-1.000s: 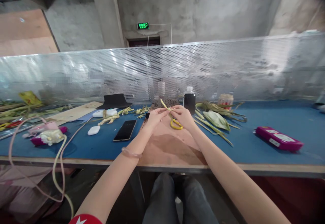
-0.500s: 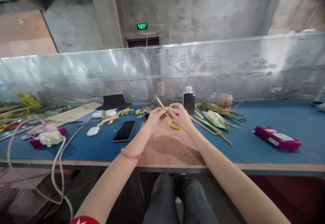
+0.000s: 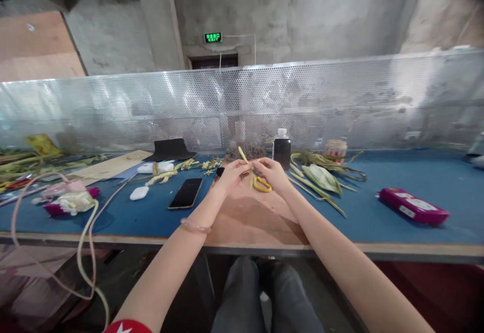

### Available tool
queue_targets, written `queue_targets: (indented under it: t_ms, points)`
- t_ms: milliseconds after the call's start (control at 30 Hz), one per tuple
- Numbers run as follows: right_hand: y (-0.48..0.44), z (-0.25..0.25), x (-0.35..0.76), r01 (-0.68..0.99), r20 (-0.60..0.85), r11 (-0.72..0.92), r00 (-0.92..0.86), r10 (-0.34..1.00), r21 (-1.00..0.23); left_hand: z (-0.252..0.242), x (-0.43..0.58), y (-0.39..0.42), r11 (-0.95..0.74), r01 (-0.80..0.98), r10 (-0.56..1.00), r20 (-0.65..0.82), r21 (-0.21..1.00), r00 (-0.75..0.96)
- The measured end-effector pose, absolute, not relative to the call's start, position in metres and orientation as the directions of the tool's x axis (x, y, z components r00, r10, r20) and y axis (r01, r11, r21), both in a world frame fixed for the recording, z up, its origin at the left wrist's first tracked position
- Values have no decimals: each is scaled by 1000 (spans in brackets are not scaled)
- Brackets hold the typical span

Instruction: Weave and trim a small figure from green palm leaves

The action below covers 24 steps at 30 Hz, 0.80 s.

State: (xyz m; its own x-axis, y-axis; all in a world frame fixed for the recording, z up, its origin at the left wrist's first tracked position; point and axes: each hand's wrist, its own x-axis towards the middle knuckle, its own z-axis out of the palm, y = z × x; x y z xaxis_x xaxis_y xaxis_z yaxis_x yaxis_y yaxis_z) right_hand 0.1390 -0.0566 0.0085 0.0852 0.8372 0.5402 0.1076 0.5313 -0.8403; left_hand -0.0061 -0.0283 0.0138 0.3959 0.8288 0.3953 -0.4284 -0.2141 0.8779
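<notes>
My left hand (image 3: pixel 231 176) and my right hand (image 3: pixel 271 173) meet over a brown board (image 3: pixel 249 219) on the blue table (image 3: pixel 378 222). Both pinch a thin yellow-green leaf strip (image 3: pixel 246 164) that sticks up between the fingertips. A pair of yellow-handled scissors (image 3: pixel 261 185) lies on the board just under my right hand, touching or nearly touching it. A clear bangle sits on my left wrist.
A black phone (image 3: pixel 186 193) lies left of my hands, with a white case (image 3: pixel 137 193) beyond it. A dark bottle (image 3: pixel 282 151) and green leaves (image 3: pixel 321 177) are behind and to the right. A pink box (image 3: pixel 413 209) lies far right. Cables hang at left.
My hands have kept working the strip in the same spot, shifting only slightly; the strip's free end has tilted a little.
</notes>
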Motion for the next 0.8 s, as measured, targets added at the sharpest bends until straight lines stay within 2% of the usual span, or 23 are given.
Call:
queue_targets:
  t_ms: [233, 400, 533, 633, 800]
  points:
    - [-59, 12, 142, 172, 546, 524, 118, 830, -834, 11, -6, -25, -234, -377, 838, 383, 896, 389]
    - [-58, 10, 140, 298, 622, 562, 166, 765, -771, 10, -4, -23, -214, -375, 851, 360, 902, 381]
    - [-56, 8, 141, 316, 642, 574, 182, 744, -755, 13, -4, -25, -211, -361, 851, 353, 908, 389]
    - [-56, 8, 143, 305, 633, 568, 187, 751, -764, 15, -3, -32, -319, -256, 838, 398, 912, 373]
    - [-56, 9, 143, 240, 606, 560, 210, 767, -793, 19, -2, -47, -581, -203, 731, 615, 788, 296]
